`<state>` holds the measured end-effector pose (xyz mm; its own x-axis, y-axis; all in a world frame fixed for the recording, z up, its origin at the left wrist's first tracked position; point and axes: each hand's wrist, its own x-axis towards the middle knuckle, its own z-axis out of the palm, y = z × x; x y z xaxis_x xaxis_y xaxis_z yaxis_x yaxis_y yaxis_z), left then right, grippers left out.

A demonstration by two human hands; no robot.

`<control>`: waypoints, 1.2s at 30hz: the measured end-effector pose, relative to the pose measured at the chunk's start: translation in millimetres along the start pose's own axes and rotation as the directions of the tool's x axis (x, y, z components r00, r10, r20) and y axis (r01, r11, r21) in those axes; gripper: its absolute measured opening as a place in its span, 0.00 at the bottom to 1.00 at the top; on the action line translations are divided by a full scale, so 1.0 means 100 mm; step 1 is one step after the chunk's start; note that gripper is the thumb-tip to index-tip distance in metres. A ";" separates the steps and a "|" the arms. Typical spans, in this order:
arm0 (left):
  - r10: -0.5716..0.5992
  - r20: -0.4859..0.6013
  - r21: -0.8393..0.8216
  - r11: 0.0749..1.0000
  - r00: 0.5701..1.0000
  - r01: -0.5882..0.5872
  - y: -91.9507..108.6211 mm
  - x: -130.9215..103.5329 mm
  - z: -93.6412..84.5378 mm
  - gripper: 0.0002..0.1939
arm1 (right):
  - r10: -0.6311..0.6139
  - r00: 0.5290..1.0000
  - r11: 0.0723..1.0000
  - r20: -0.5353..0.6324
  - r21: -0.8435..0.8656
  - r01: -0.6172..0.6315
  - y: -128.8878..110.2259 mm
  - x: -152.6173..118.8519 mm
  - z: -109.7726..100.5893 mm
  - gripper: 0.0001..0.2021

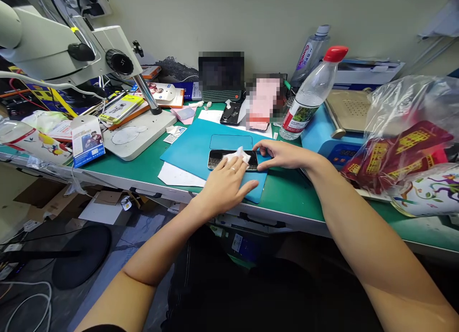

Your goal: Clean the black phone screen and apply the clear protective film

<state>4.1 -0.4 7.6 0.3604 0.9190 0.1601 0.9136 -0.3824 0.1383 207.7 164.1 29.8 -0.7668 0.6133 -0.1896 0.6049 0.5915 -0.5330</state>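
Note:
A smartphone with a dark screen lies flat and lengthwise on a blue mat. My left hand presses a crumpled white tissue onto the screen, its fingers stretched over the tissue and its thumb held out to the side. At the phone's right end, my right hand steadies it between thumb and forefinger. Just behind the phone lies a thin, clear, phone-sized sheet with a dark outline. Part of the screen is hidden under my left hand and the tissue.
A microscope stand occupies the left, beside boxes and packets. Behind the mat are a black phone and a dark screen device. A red-capped bottle, a blue heating device and a plastic bag stand right.

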 end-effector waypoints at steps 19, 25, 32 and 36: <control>0.024 0.049 -0.110 0.994 0.998 -0.018 0.14 0.48 0.02 0.39 | -0.042 0.999 0.999 -0.007 0.019 0.042 0.07 0.03 0.03 0.30; -0.019 0.036 -0.097 0.995 0.999 0.022 0.17 0.22 0.05 0.39 | -0.014 1.000 1.000 -0.022 0.025 0.015 0.02 0.01 0.03 0.37; -0.188 0.003 0.017 0.982 0.982 0.188 -0.20 -0.44 0.01 0.39 | 0.041 0.999 0.999 0.007 -0.003 -0.041 0.03 0.00 0.01 0.41; -0.264 -0.002 0.052 0.963 0.964 0.264 -0.35 -0.33 -0.01 0.36 | 0.035 0.999 0.999 0.017 -0.018 -0.035 0.03 0.00 0.01 0.42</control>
<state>-40.6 -17.7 -1.6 0.1058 0.9872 0.1198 0.9849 -0.1206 0.1242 209.3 165.6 27.5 -0.7485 0.6249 -0.2219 0.6351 0.5793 -0.5110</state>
